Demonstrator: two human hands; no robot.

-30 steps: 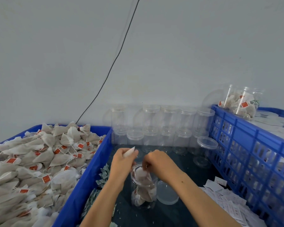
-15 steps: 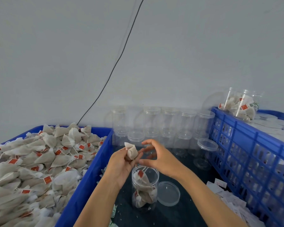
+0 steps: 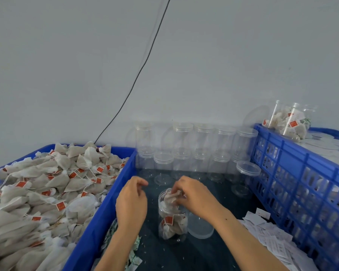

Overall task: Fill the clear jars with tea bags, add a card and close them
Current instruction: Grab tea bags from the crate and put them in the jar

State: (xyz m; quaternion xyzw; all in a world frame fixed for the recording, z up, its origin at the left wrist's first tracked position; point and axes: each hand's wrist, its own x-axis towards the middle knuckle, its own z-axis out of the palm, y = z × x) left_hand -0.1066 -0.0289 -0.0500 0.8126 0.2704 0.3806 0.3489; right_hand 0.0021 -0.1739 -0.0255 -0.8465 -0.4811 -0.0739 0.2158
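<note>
A pale grey wall with a black cable fills the upper frame above a dark surface crowded with packing stock. At lower left, your blue crate is heaped with tea bags; at right, a second blue crate holds filled jars. Rows of empty jars stand along the wall at centre.

At lower centre, the open jar stands upright, nearly full. Your right hand pinches a tea bag at its mouth; your left hand hovers just beside the jar, fingers loosely curled, grip holding nothing that can be seen.

The jar is unsteadied: a hard push on the bag could tip it toward the loose lid just to its right. Bags stuffed proud of the rim, or a red tag or its string caught on the rim, would likely stop the lid seating. Leave room for a card from the pile at lower right.
</note>
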